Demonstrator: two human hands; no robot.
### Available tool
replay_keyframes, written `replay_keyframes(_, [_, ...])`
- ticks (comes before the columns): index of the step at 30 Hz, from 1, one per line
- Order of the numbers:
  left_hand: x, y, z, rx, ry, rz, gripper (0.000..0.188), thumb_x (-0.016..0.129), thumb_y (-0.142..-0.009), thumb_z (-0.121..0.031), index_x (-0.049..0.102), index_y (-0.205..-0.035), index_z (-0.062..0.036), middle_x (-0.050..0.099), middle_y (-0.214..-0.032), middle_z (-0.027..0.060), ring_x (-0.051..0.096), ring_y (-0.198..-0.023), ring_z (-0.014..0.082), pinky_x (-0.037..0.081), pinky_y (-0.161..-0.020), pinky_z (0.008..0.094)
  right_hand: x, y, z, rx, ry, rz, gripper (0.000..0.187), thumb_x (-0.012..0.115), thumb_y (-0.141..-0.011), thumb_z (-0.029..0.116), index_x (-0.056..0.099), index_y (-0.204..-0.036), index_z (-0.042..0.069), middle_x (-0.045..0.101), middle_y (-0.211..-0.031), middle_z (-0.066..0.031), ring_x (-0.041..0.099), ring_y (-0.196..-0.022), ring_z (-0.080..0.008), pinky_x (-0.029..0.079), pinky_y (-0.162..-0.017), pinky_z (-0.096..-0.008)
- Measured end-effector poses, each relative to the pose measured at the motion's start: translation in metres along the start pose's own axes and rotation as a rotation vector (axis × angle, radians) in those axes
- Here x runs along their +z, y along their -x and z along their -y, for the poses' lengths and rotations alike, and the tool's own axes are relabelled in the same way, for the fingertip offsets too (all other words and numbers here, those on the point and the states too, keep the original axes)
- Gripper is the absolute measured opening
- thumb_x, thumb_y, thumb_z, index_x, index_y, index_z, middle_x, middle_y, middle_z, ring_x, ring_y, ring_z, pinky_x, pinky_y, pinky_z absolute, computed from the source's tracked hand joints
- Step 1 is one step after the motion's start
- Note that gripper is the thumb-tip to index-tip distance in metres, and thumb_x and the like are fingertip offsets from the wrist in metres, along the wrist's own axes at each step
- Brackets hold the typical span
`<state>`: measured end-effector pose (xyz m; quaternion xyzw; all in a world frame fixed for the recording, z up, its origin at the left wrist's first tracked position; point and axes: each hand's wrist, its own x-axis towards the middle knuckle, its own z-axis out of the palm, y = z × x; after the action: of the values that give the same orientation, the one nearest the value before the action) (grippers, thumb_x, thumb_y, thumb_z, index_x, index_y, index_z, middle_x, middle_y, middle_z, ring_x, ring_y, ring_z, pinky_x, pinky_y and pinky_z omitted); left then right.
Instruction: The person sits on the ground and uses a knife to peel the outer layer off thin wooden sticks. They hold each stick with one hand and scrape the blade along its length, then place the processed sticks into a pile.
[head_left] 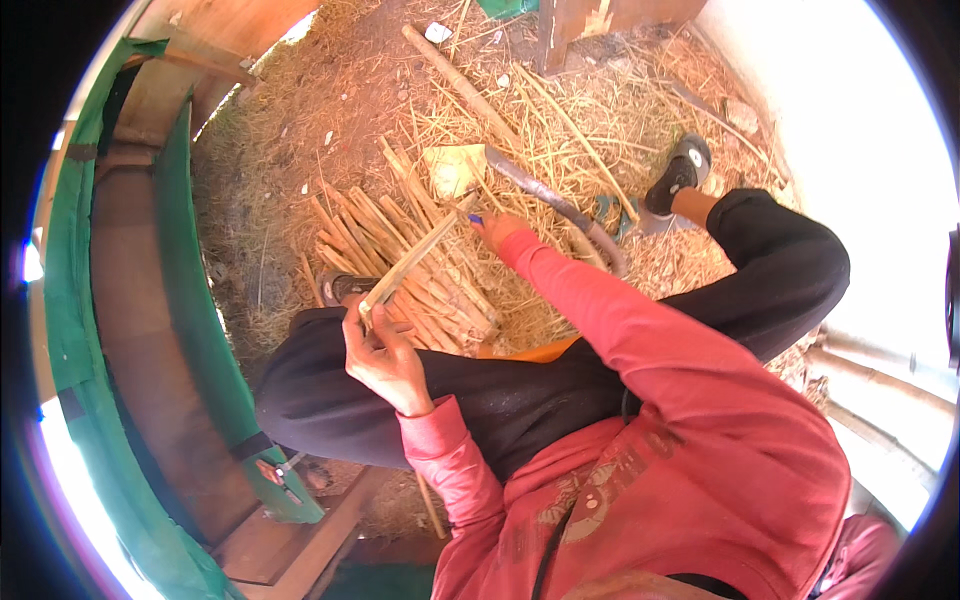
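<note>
My left hand (384, 352) is closed around the lower end of a split wooden stick (415, 258), which slants up and to the right. At the stick's far end my right hand (497, 230) is closed on a small blue-handled tool (476, 219). Its working end is too small to make out, but it lies at or against the stick. Below both hands a pile of split sticks (440, 295) lies on the ground between my legs.
A curved dark metal-and-wood bar (555, 205) lies beyond my right hand, beside a pale yellow block (453, 170). A round pole (460, 85) rests on the straw-covered ground (620, 110). A green-edged wooden structure (180, 300) stands at left, a white wall (830, 100) at right.
</note>
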<state>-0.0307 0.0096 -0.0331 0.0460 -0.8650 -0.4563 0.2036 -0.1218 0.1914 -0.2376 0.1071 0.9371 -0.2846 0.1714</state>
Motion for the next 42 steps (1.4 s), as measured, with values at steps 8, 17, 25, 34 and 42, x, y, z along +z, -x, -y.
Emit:
replay_keyframes(8, [0.005, -0.005, -0.005, 0.040, -0.075, -0.006, 0.019, 0.057, -0.100, -0.008, 0.063, -0.116, 0.0014, 0.071, -0.092, 0.0163, 0.070, -0.055, 0.0190, 0.050, -0.049, 0.0277, 0.045, -0.018, -0.094, 0.290, 0.020, 0.088, 0.047, 0.045, -0.103, 0.043, 0.071, -0.116, 0.006, 0.071, -0.114, -0.0188, 0.067, -0.108, -0.0391, 0.052, -0.092, -0.0471])
replay_keyframes(17, [0.006, -0.006, -0.010, 0.046, -0.092, 0.039, 0.019, 0.054, -0.100, -0.005, 0.062, -0.117, -0.0010, 0.071, -0.097, 0.0147, 0.071, -0.058, 0.0185, 0.050, -0.050, 0.0279, -0.039, 0.035, 0.022, -0.068, -0.422, 0.016, 0.061, 0.037, -0.103, 0.054, 0.068, -0.110, 0.002, 0.068, -0.102, -0.0280, 0.064, -0.097, -0.0472, 0.049, -0.092, -0.0521])
replay_keyframes(25, [-0.002, -0.003, -0.005, 0.055, -0.127, 0.055, 0.019, 0.054, -0.100, -0.005, 0.062, -0.117, -0.0006, 0.071, -0.098, 0.0141, 0.071, -0.058, 0.0181, 0.051, -0.051, 0.0288, -0.014, 0.034, 0.036, -0.128, -0.155, -0.072, 0.051, 0.039, -0.104, 0.049, 0.066, -0.114, 0.006, 0.068, -0.089, -0.0307, 0.067, -0.088, -0.0474, 0.054, -0.081, -0.0540])
replay_keyframes(34, [0.001, 0.004, -0.003, 0.119, -0.089, 0.078, 0.022, 0.056, -0.096, 0.001, 0.063, -0.116, -0.0028, 0.069, -0.094, 0.0146, 0.069, -0.057, 0.0183, 0.051, -0.054, 0.0307, -0.023, -0.001, 0.020, -0.054, 0.095, 0.060, 0.045, 0.039, -0.106, 0.043, 0.063, -0.116, 0.006, 0.074, -0.100, -0.0173, 0.072, -0.094, -0.0363, 0.058, -0.078, -0.0488])
replay_keyframes(42, [0.002, -0.001, 0.011, 0.259, -0.167, 0.018, 0.024, 0.054, -0.094, 0.003, 0.062, -0.117, -0.0021, 0.070, -0.097, 0.0156, 0.070, -0.058, 0.0204, 0.051, -0.050, 0.0317, 0.014, -0.030, -0.090, 0.036, 0.247, 0.129, 0.035, 0.048, -0.104, 0.033, 0.071, -0.118, 0.010, 0.072, -0.114, -0.0129, 0.071, -0.100, -0.0340, 0.058, -0.080, -0.0473])
